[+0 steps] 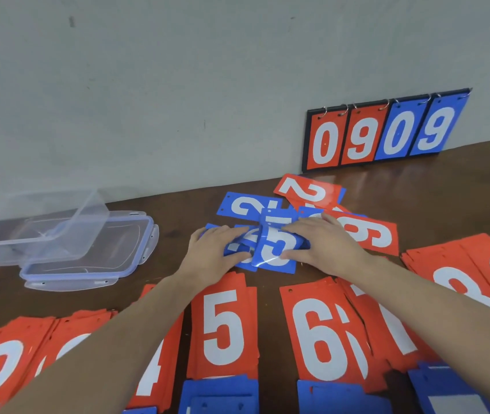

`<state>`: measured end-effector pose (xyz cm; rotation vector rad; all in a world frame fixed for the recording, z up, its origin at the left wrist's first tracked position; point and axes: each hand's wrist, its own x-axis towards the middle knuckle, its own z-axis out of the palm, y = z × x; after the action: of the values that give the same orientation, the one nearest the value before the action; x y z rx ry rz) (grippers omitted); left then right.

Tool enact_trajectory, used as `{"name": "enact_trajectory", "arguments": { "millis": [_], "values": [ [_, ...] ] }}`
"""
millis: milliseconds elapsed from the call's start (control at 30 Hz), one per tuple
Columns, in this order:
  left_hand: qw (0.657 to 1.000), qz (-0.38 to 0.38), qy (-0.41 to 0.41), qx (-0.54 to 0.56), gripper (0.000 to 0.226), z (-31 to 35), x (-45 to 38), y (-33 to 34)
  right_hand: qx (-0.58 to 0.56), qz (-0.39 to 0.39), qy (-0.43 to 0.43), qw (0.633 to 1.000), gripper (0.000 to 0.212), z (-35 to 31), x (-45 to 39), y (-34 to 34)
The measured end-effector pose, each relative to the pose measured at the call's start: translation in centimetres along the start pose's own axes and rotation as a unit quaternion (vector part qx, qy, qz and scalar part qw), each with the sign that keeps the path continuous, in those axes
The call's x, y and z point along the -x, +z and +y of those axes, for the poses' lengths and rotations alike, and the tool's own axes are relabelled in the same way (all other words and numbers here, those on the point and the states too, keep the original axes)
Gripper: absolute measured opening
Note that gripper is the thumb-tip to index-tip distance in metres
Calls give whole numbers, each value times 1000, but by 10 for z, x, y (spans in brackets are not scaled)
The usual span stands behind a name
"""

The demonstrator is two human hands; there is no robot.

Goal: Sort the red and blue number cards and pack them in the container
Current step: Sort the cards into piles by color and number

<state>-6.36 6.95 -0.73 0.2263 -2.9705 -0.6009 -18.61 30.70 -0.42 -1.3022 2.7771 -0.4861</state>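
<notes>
While red stacks showing 5 [223, 327] and 6 [321, 333] lie nearest on the brown table [462, 174], with blue stacks [218, 395] at the very near edge, both hands reach past them to a loose heap of blue cards. Left hand [212, 253] lies with fingers fairly straight on the blue cards [239, 252], thumb at their near edge; right hand [324, 243] rests likewise on the blue 5 card [276, 246], fingers only slightly bent. Beyond lie a blue 2 [248, 206], a red 2 [306, 189] and a red 9 [369, 234]; far left the clear container [37, 231] tilts on its lid [88, 270], and a flip scoreboard [384, 132] leans against the wall.
</notes>
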Motion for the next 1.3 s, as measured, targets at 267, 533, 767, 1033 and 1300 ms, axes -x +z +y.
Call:
{"name": "enact_trajectory", "arguments": {
  "millis": [267, 533, 767, 1033, 1300],
  "values": [
    [985, 90, 1, -144, 41, 14, 9, -21, -227, 89, 46, 969, 44, -7, 27, -21],
    [991, 83, -104, 3, 44, 14, 41, -49, -430, 30, 118, 894, 53, -31, 43, -39],
    [954, 99, -160, 235, 61, -3, 90, -78, -525, -12, 121, 842, 66, -68, 47, -39],
    [829, 252, -208, 454, 29, -25, 172, -101, -551, -25, 101, 828, 54, -127, 52, -27],
    [783, 322, -245, 472, 49, -62, 257, -108, -557, -65, 91, 823, 50, -197, 54, -5]
  ]
}}
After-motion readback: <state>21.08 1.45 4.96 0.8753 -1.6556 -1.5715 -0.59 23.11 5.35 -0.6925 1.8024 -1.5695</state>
